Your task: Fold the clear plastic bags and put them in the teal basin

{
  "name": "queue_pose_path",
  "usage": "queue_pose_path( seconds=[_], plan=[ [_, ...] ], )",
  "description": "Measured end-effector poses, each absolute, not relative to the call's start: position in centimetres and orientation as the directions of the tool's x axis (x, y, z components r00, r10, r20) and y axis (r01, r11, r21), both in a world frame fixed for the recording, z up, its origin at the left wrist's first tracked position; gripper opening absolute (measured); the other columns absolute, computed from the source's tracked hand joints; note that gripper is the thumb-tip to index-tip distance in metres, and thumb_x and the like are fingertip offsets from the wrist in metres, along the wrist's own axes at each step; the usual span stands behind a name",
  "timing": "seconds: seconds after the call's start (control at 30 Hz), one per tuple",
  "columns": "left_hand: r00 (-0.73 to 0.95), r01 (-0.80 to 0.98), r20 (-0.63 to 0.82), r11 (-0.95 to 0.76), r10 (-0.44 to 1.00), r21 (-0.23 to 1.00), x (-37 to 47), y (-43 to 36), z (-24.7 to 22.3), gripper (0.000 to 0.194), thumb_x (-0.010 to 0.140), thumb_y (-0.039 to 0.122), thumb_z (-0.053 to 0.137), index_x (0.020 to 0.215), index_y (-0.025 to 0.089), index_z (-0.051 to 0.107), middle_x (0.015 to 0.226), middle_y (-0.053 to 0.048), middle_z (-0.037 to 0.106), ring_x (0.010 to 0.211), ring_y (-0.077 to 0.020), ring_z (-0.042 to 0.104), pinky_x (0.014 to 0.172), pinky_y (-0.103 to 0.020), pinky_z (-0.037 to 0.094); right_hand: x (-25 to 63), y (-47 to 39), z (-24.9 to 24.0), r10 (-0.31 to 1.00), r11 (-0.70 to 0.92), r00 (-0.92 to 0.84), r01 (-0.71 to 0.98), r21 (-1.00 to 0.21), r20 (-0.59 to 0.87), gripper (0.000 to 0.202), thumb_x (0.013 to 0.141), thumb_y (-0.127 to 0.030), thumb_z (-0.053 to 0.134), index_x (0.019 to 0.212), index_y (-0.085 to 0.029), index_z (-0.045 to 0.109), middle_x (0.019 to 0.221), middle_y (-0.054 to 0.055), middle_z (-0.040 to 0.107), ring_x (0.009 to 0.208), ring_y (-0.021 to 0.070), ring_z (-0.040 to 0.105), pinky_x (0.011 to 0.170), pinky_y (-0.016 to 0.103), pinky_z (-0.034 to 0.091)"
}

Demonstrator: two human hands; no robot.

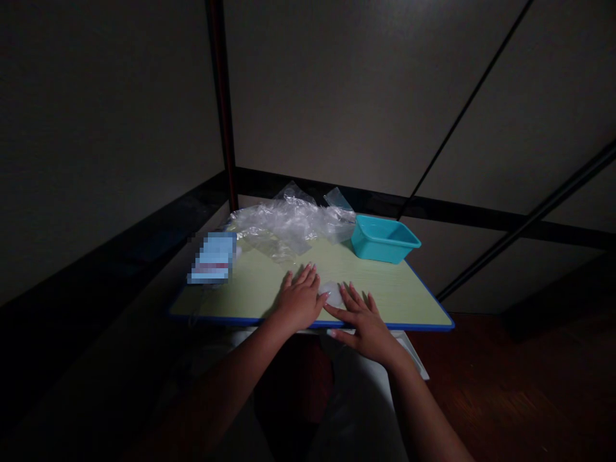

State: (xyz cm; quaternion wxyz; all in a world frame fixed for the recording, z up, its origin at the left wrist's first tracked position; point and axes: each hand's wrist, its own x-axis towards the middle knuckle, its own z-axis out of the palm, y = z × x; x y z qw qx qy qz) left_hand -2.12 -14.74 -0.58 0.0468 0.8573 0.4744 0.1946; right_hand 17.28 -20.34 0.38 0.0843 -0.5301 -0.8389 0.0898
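My left hand (300, 300) lies flat on the pale tabletop (260, 292), its fingers stretched forward. Close to its thumb is a small, whitish, flat piece (330, 292) that looks like folded plastic or film; its exact kind is unclear. On the other side of that piece rests my right hand (362, 321), fingers spread, with the index fingertip at the piece's near edge and the thumb over the table's front edge. Both hands seem to touch or nearly touch the piece. Neither is wrapped round anything.
A loose heap of clear plastic bags (298, 218) spreads along the back of the table. The turquoise plastic basin (385, 240) stands at the back right. At the left edge is a blurred-out light-blue item (212, 258). Dark-trimmed walls rise behind and to the left.
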Motion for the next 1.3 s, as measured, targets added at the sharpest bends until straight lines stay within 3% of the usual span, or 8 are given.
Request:
queue_pose_path(
  seconds=[0.17,0.27,0.37,0.47,0.6,0.83,1.07,1.3],
  plan=[
    [0.676,0.559,0.342,-0.757,0.653,0.340,-3.2,-14.9,0.0,0.039,0.095,0.034,0.035,0.129,0.025,0.050,0.141,-0.003,0.043,0.134,-0.0148,0.033,0.111,-0.039,0.022,18.4,-19.6,1.1,0.898,0.396,-0.438,0.782,-0.482,0.028,0.057,0.082,-0.055,0.053,0.134,-0.034,0.044,0.150,0.008,0.024,0.140,0.0271,0.009,0.108,0.057,0.003],
    [0.691,0.520,0.348,-0.770,0.634,0.371,-3.6,-14.9,0.0,0.037,0.094,0.035,0.038,0.127,0.028,0.052,0.138,-0.002,0.047,0.131,-0.0157,0.038,0.111,-0.040,0.022,19.9,-17.9,1.7,0.948,0.309,-0.277,0.670,-0.675,0.158,0.050,0.086,-0.050,0.046,0.127,-0.024,0.052,0.136,0.010,0.049,0.130,0.0239,0.038,0.106,0.044,0.026],
    [0.736,0.488,0.321,-0.796,0.596,0.358,-3.6,-14.9,-0.1,0.037,0.094,0.039,0.038,0.128,0.032,0.051,0.141,-0.001,0.043,0.133,-0.0163,0.035,0.110,-0.042,0.022,21.3,-15.5,2.3,0.975,0.171,0.003,0.628,-0.760,0.221,0.042,0.084,-0.050,0.044,0.099,-0.015,0.063,0.101,0.011,0.067,0.092,0.0215,0.061,0.082,0.033,0.045],
    [0.784,0.456,0.296,-0.830,0.545,0.321,-3.5,-14.9,-0.3,0.039,0.093,0.043,0.039,0.131,0.034,0.047,0.144,-0.001,0.038,0.135,-0.0167,0.030,0.110,-0.042,0.021,21.9,-13.7,2.5,0.991,0.062,0.032,0.756,-0.652,0.132,0.037,0.083,-0.045,0.043,0.081,-0.014,0.062,0.074,0.007,0.066,0.067,0.0173,0.058,0.060,0.026,0.042],
    [0.799,0.468,0.274,-0.840,0.534,0.274,-3.3,-14.9,-0.6,0.040,0.092,0.046,0.040,0.131,0.037,0.045,0.145,-0.001,0.037,0.136,-0.0177,0.029,0.109,-0.044,0.019,20.6,-12.7,1.9,1.000,0.025,-0.015,0.909,-0.417,0.028,0.029,0.082,-0.036,0.046,0.069,-0.014,0.061,0.062,0.004,0.062,0.059,0.0145,0.052,0.053,0.024,0.033],
    [0.800,0.496,0.253,-0.836,0.545,0.233,-3.2,-14.9,-0.8,0.038,0.093,0.045,0.040,0.129,0.037,0.048,0.144,-0.003,0.039,0.135,-0.0201,0.030,0.109,-0.046,0.020,17.5,-12.1,0.2,0.992,-0.076,0.105,0.945,-0.317,0.074,0.033,0.083,-0.042,0.048,0.081,-0.014,0.065,0.084,0.012,0.067,0.078,0.0204,0.056,0.062,0.028,0.034],
    [0.790,0.519,0.237,-0.822,0.566,0.233,-3.1,-14.9,-0.6,0.036,0.091,0.046,0.043,0.124,0.036,0.054,0.146,-0.005,0.035,0.136,-0.0230,0.028,0.108,-0.046,0.022,15.1,-13.2,0.6,0.980,-0.153,0.166,0.982,-0.113,0.111,0.043,0.083,-0.051,0.044,0.091,-0.014,0.065,0.101,0.015,0.063,0.099,0.0292,0.051,0.074,0.035,0.038],
    [0.775,0.531,0.260,-0.816,0.576,0.228,-3.0,-14.8,-0.9,0.034,0.090,0.047,0.044,0.113,0.031,0.062,0.147,-0.005,0.033,0.137,-0.0246,0.027,0.108,-0.044,0.024,13.9,-14.0,0.9,0.982,-0.148,0.159,0.984,-0.100,0.107,0.049,0.085,-0.052,0.040,0.096,-0.011,0.065,0.104,0.019,0.062,0.102,0.0317,0.050,0.078,0.039,0.039]
  ],
)
